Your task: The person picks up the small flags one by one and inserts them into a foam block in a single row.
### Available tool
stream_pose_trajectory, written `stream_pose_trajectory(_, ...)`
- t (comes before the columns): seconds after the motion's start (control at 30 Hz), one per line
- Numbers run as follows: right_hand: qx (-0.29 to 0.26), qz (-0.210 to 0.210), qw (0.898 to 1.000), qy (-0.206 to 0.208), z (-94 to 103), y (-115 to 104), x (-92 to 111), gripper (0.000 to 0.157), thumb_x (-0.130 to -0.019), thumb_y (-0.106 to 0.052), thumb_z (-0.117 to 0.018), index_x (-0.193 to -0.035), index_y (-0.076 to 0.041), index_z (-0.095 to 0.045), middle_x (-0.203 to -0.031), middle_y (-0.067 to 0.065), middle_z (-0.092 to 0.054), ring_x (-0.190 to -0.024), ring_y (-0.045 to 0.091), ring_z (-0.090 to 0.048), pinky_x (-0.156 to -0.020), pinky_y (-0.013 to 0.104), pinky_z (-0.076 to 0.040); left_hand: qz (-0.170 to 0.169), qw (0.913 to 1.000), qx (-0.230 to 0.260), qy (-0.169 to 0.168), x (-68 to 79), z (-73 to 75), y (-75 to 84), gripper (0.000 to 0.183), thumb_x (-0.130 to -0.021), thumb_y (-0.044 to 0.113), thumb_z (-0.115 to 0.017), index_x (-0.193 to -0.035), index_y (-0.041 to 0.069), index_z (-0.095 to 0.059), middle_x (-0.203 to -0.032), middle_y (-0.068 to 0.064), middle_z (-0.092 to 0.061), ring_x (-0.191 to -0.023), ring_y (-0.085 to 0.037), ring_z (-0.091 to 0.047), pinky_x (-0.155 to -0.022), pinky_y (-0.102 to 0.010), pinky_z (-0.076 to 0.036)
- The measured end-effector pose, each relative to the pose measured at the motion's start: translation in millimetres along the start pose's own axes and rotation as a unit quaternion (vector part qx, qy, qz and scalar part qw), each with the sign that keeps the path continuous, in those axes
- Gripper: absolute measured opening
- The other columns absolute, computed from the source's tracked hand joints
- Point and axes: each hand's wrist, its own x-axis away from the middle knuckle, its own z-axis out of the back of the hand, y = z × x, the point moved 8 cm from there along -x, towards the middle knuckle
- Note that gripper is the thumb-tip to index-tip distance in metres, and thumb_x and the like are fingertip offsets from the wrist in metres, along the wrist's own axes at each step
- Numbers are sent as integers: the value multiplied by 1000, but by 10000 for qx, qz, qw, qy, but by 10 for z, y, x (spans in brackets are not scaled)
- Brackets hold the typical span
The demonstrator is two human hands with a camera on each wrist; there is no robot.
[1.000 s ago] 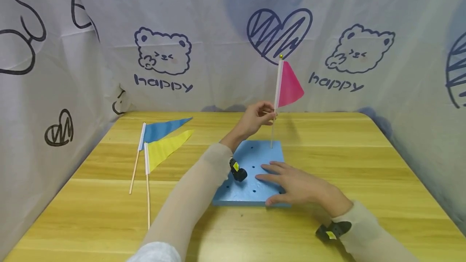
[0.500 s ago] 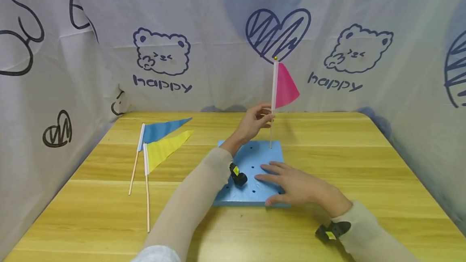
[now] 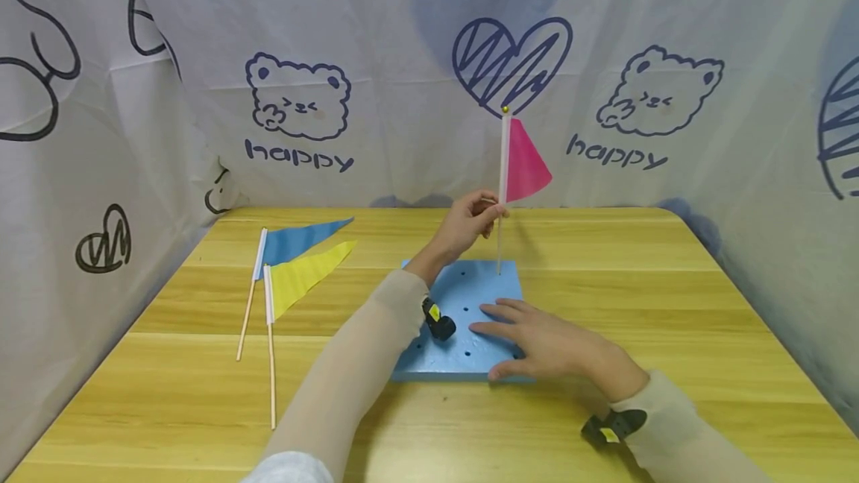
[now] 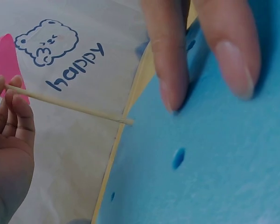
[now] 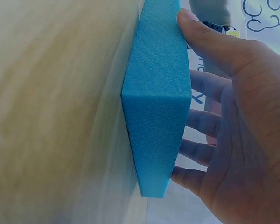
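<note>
A pink flag (image 3: pixel 525 162) on a thin wooden stick (image 4: pixel 70 104) stands nearly upright over the blue foam board (image 3: pixel 446 282). My left hand (image 3: pixel 470 216) pinches that stick between thumb and fingers, just below the white sleeve. The stick's lower end meets the board near its far right corner. My right hand (image 3: pixel 543 338) rests with spread, extended fingers on the board's right side, thumb at the near edge. In the right wrist view, the same hand (image 5: pixel 242 112) lies along the board's top face. Two of its fingers (image 4: pixel 168 60) show in the left wrist view, beside a hole (image 4: pixel 178 158).
To the left, a blue flag (image 3: pixel 298 240) and a yellow flag (image 3: pixel 305 278) lie on the wooden table (image 3: pixel 671 304), sticks toward the front. Several small holes dot the board. A white curtain (image 3: pixel 403 95) with drawings hangs behind the table.
The pink flag has tipped slightly left to a more upright stance and come down a little, my left hand moving with it. The right hand has stayed in place.
</note>
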Motion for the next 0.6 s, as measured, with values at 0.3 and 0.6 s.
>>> stream_pose_trajectory(0.3,38,59,10000,44,-6,6,-5,77,-87,-71,-52,-150,-28,-42,-157,5,-31,-144,37,-22,-111,57,-28,181,9996,235,2,8,-87,-19,30,-103,21,-50,-123,0,-57,-93,-8,-60,-66,-15,-55,-67,-26,-55)
stream_pose_trajectory(0.6,62,12,10000,16,-4,10,-8,77,-86,-71,-51,-150,-29,-42,-157,5,-30,-144,36,-21,-112,56,-27,332,9989,303,157,23,-91,-28,29,-104,24,-48,-118,1,-60,-92,-11,-58,-64,-13,-54,-66,-26,-55)
